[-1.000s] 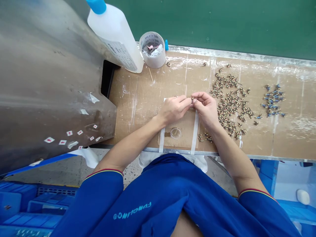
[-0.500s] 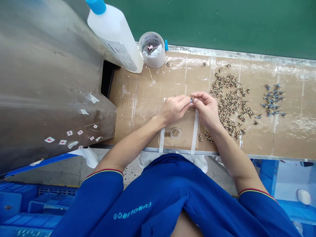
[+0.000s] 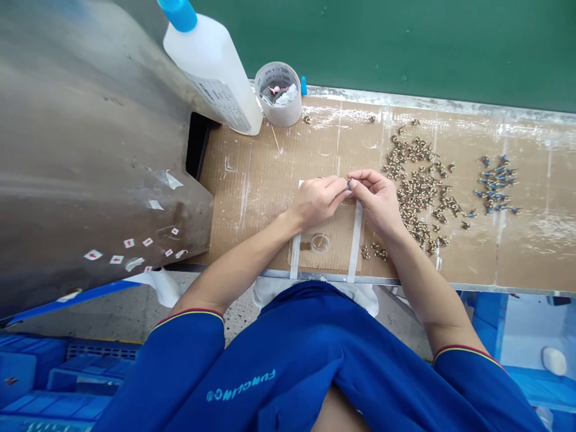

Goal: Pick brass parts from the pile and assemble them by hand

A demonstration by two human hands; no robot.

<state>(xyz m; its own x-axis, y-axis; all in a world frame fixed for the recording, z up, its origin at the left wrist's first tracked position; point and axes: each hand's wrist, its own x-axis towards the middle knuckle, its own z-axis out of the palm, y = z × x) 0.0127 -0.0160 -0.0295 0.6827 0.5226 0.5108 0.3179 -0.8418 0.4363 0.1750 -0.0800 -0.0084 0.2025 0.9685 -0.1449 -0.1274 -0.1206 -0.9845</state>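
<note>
My left hand (image 3: 317, 201) and my right hand (image 3: 376, 201) meet above the cardboard-covered bench top (image 3: 265, 180), their fingertips pinching a tiny blue-and-metal part (image 3: 348, 186). Its exact shape is hidden by my fingers. To the right of my right hand lies a scattered heap of small brass-coloured parts (image 3: 416, 189). Farther right sits a smaller group of blue-tipped parts (image 3: 495, 186). A few brass-coloured parts (image 3: 372, 252) lie just below my right hand, and a small round clear dish (image 3: 320, 243) sits below my left hand.
Two white tape strips (image 3: 355, 240) run across the cardboard under my hands. At the back stand a white plastic bottle with a blue cap (image 3: 211, 75) and a tape-roll cup of scraps (image 3: 278, 94). A grey metal housing (image 3: 90, 156) fills the left; blue crates (image 3: 54, 390) lie below.
My hands stay together at the same spot, with small finger movements on the tiny part. The whole view has shifted slightly downward.
</note>
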